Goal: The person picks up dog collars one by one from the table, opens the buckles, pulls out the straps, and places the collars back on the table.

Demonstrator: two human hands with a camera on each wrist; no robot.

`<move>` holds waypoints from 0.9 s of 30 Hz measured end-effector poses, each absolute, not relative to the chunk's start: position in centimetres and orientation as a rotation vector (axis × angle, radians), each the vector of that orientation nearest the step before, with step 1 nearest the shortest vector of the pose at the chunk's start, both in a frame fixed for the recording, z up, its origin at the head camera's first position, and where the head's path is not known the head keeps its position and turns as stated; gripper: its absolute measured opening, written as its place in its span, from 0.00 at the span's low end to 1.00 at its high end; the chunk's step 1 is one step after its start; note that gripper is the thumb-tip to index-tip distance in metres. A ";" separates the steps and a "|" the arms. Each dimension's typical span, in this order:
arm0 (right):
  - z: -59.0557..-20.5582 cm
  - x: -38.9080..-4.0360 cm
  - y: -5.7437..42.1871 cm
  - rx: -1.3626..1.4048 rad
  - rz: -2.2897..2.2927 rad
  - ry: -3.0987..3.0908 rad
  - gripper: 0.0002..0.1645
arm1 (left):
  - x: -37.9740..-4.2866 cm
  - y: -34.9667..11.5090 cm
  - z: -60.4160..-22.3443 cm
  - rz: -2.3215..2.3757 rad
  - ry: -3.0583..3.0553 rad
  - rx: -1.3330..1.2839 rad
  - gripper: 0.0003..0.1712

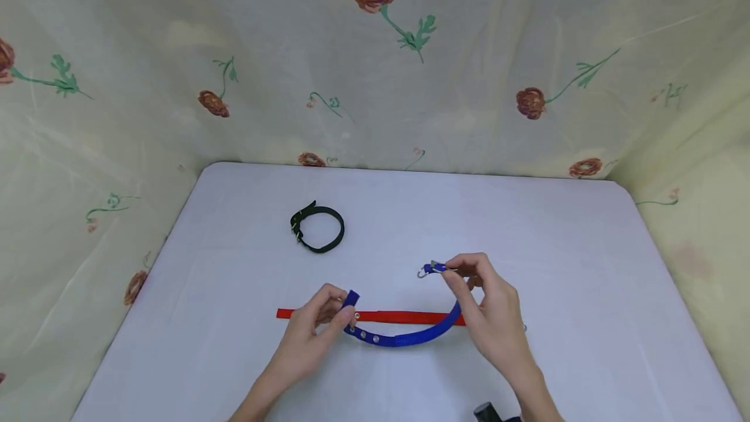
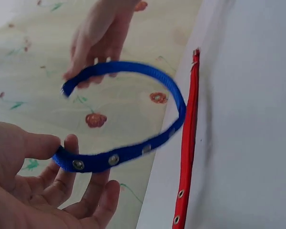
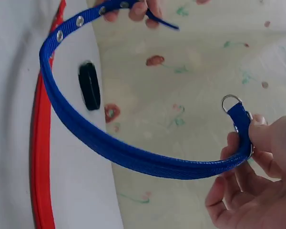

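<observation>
A blue collar (image 1: 410,338) with metal eyelets hangs in an open curve between both hands, above the table. My left hand (image 1: 313,327) pinches its eyelet end between thumb and fingers, the tip sticking up past them. The buckle end, with a metal D-ring (image 3: 232,102), is pinched by my right hand (image 1: 489,308). Below and behind the blue collar, a red collar (image 1: 398,317) lies stretched out flat; its right end is partly hidden by my right hand. The red collar's eyelets (image 2: 178,206) show in the left wrist view.
Farther back on the white table (image 1: 498,226) lies a black collar (image 1: 334,213), buckled into a loop. A dark cylindrical object (image 1: 487,412) pokes in at the bottom edge near my right forearm. Flower-patterned cloth (image 1: 263,51) surrounds the table's back and sides.
</observation>
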State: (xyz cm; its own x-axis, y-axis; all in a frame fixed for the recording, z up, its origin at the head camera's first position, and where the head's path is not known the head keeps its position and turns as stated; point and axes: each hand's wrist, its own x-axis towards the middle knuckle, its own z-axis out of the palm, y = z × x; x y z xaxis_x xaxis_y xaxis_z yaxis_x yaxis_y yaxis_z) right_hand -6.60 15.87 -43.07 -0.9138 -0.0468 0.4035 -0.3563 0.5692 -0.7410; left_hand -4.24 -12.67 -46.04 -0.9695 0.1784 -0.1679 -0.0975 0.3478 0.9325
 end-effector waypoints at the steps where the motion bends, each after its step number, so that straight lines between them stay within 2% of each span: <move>1: -42.9 -6.7 16.4 0.304 1.305 -2.491 0.13 | -4.3 -13.1 -46.0 1.719 2.331 0.037 0.11; 8: -42.4 -7.2 20.5 0.157 1.604 -2.640 0.19 | -5.4 -16.3 -45.9 2.042 2.159 -0.199 0.16; 13: -43.0 -8.0 23.0 -0.096 1.631 -2.580 0.21 | -6.1 -18.2 -46.1 2.177 2.080 -0.365 0.15; 27: -44.8 -9.0 24.5 -0.573 1.371 -2.697 0.33 | -7.1 -19.5 -46.8 2.010 2.215 -0.436 0.20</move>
State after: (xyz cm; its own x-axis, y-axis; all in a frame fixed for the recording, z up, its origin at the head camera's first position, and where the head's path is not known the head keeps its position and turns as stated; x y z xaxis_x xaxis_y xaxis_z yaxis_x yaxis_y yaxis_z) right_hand -8.96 24.50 -44.81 -0.9289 0.3531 -0.1114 0.2981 0.5347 -0.7907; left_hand -7.13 -19.45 -46.76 -0.9514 -0.1317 -0.2785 -0.2899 0.0772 0.9539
